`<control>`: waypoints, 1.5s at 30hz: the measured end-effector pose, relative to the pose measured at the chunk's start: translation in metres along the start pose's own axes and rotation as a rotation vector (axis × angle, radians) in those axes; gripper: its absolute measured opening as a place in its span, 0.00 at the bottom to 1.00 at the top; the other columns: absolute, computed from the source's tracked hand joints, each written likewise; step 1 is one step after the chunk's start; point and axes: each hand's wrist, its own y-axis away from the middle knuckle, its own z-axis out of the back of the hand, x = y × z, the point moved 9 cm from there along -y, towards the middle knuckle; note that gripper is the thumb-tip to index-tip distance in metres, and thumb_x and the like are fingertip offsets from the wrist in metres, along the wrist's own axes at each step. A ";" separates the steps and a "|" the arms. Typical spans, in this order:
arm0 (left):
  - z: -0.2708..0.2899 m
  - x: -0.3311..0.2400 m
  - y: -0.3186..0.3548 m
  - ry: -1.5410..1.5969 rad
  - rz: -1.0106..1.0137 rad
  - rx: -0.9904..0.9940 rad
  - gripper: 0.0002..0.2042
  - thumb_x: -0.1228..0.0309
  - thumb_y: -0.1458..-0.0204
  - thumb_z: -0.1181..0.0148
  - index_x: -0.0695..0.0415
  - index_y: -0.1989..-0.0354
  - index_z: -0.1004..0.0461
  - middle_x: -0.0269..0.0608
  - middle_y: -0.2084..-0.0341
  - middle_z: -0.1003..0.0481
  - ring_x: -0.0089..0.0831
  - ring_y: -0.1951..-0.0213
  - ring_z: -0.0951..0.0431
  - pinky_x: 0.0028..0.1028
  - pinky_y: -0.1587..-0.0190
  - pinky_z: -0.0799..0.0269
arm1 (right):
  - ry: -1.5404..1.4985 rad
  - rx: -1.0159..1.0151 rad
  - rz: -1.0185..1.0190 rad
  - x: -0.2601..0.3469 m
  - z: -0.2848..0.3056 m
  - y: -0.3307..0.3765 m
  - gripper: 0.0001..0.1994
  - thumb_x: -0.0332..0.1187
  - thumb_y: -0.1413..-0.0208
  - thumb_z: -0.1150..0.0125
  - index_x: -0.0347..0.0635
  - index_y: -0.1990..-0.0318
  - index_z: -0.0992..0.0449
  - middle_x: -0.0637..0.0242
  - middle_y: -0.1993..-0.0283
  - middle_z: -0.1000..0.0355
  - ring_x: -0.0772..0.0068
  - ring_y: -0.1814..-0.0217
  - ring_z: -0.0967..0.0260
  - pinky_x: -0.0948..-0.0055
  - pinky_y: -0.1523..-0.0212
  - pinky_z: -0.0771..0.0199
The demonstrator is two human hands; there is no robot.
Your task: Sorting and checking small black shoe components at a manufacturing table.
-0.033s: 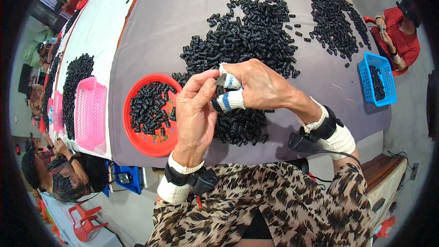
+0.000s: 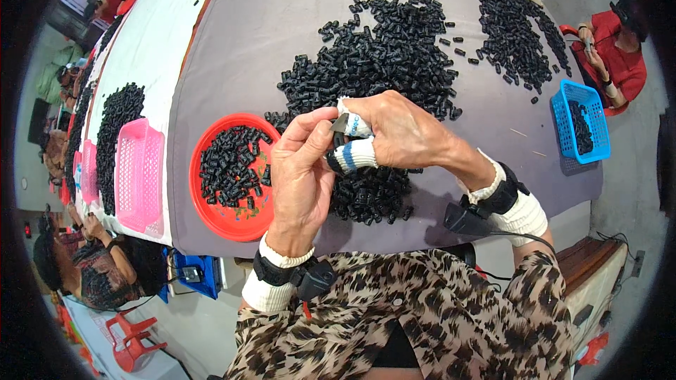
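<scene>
In front of my chest both hands meet over the near part of a large heap of small black cylindrical parts [image 2: 373,63]. Between thumb and fingertips, my left hand [image 2: 301,176] pinches one small black part [image 2: 338,138], largely hidden by the fingers. My right hand [image 2: 408,130] is closed on a small grey blade [image 2: 340,124], which lies against that part. White coverings wrap the right thumb and a finger, one with a blue stripe. Just left of my left hand, a round red tray [image 2: 199,204] holds many similar black parts.
At the right edge stands a blue basket [image 2: 598,142] with black parts; another heap [image 2: 514,35] lies behind it. Pink baskets [image 2: 141,200] stand on the white-covered table at left. Thin sticks [image 2: 539,154] lie on the grey cloth. People sit at both sides, one in red [image 2: 627,63].
</scene>
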 end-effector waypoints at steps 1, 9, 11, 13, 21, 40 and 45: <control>0.000 -0.001 0.000 -0.005 -0.006 0.003 0.08 0.77 0.46 0.47 0.65 0.59 0.29 0.37 0.66 0.26 0.20 0.66 0.27 0.21 0.60 0.29 | 0.000 -0.001 0.000 -0.001 0.000 0.000 0.16 0.38 0.57 0.35 0.35 0.67 0.30 0.60 0.77 0.30 0.66 0.78 0.35 0.69 0.73 0.34; -0.003 0.002 0.000 -0.001 0.002 0.004 0.08 0.77 0.47 0.47 0.65 0.59 0.29 0.38 0.67 0.26 0.21 0.66 0.26 0.21 0.60 0.29 | 0.008 -0.004 0.026 0.000 0.000 0.003 0.14 0.37 0.55 0.37 0.35 0.67 0.29 0.60 0.77 0.30 0.66 0.78 0.35 0.69 0.73 0.34; -0.003 0.001 0.000 -0.001 0.004 0.004 0.08 0.77 0.47 0.47 0.65 0.60 0.29 0.38 0.67 0.26 0.21 0.66 0.26 0.21 0.60 0.29 | -0.023 0.000 0.012 -0.001 -0.002 0.003 0.14 0.38 0.55 0.37 0.35 0.67 0.30 0.60 0.77 0.30 0.66 0.78 0.35 0.69 0.74 0.34; -0.002 0.002 0.000 -0.005 0.021 -0.010 0.08 0.77 0.47 0.46 0.64 0.60 0.29 0.37 0.67 0.26 0.21 0.66 0.26 0.22 0.60 0.29 | -0.053 0.003 -0.003 -0.002 -0.003 0.005 0.14 0.38 0.55 0.37 0.35 0.68 0.30 0.60 0.77 0.31 0.67 0.78 0.35 0.69 0.74 0.35; -0.008 -0.003 -0.001 0.036 0.001 -0.021 0.08 0.76 0.47 0.46 0.64 0.60 0.28 0.34 0.70 0.27 0.19 0.69 0.28 0.20 0.62 0.29 | -0.051 -0.103 0.027 0.008 0.015 0.005 0.19 0.40 0.60 0.32 0.36 0.74 0.35 0.66 0.82 0.37 0.73 0.81 0.42 0.71 0.77 0.39; -0.008 -0.005 0.002 0.003 -0.029 0.023 0.07 0.77 0.47 0.46 0.64 0.61 0.28 0.37 0.69 0.26 0.20 0.68 0.27 0.20 0.63 0.29 | 0.024 -0.041 0.047 0.001 0.005 0.002 0.17 0.39 0.61 0.33 0.36 0.72 0.32 0.63 0.80 0.33 0.69 0.79 0.38 0.69 0.76 0.37; -0.005 -0.003 0.002 -0.014 -0.024 0.000 0.07 0.77 0.47 0.46 0.64 0.61 0.28 0.37 0.68 0.26 0.21 0.68 0.26 0.21 0.63 0.29 | -0.006 -0.023 0.047 0.003 0.003 0.003 0.16 0.38 0.58 0.34 0.35 0.71 0.32 0.63 0.80 0.34 0.70 0.80 0.39 0.70 0.76 0.37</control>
